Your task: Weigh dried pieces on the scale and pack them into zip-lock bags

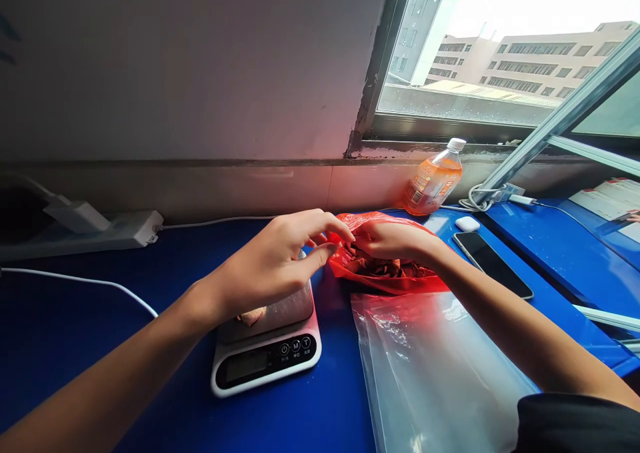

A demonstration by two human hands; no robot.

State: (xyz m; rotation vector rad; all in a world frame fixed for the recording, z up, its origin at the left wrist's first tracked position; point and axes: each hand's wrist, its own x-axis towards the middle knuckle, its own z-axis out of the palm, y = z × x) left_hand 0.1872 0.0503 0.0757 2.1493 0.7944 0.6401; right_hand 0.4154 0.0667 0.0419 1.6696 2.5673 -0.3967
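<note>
My left hand [285, 256] reaches over the kitchen scale [267, 366], its thumb and curved fingers at the left rim of a red plastic bag [370, 281], which they appear to grip. Inside the bag are brown, dried-looking pieces [400, 268] whose kind I cannot make out. My right hand [383, 240] is down in the bag's mouth among these pieces, fingers bent and largely hidden. On the scale's plate a small light-brown lump [251, 316] shows partly beneath my left wrist. The scale's display looks dark. Below the bag lies a clear plastic bag [430, 366], flat on the blue table.
An orange drink bottle [434, 180] stands by the wall under the window. A phone [493, 264] and a white earbud case [467, 224] lie right of the red bag. At left are a power strip [120, 232] and white cable [100, 281]. A metal-framed partition [550, 116] rises at right.
</note>
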